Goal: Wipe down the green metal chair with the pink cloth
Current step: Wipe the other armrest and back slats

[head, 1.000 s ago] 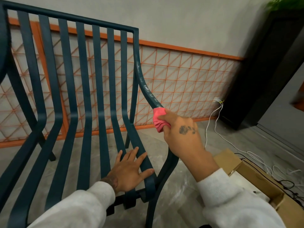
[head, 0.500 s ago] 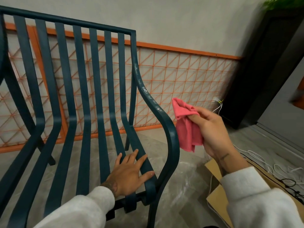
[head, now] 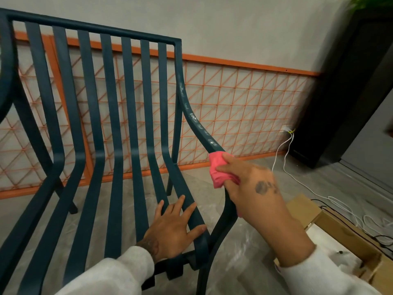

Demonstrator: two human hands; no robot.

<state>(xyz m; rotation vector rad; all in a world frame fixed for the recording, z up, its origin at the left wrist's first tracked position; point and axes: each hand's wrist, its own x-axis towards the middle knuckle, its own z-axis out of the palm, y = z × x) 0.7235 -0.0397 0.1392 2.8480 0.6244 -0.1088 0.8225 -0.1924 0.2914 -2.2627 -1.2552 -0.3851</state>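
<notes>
Nearest the camera, two pale sleeves (head: 110,277).

Left hand (head: 172,231): lies flat on the seat slats of the green metal chair (head: 110,128). Fingers are straight and spread, thumb out toward the front edge. Its grip is apart and holds nothing; the palm rests on the slats.

Right hand (head: 255,194), up and to the right of the left one: grip clamped on the pink cloth (head: 219,170). Fingers and thumb curl round the cloth, and hand and cloth together wrap the chair's right armrest (head: 197,126) where its slope bends down toward the front leg. The cloth is bunched into a tight wad, showing mostly above and left of the fingers. There is a dark tattoo on the back of this hand.

Chair: dark blue-green painted metal, with flat slats running from the top rail down the back and forward into the seat. Just above the grip, a line of pale scuffs or smudges runs up the armrest.

Below and right of the grip: an open cardboard box (head: 344,233) on the grey floor (head: 319,179), with black cables beside it.

Beyond the grip: a white cable (head: 278,158) runs up to a wall socket (head: 287,129).

Behind the chair: an orange lattice panel (head: 244,99) along the base of a pale wall (head: 234,24).

Far right: a dark cabinet (head: 340,92) with green leaves at its top.
</notes>
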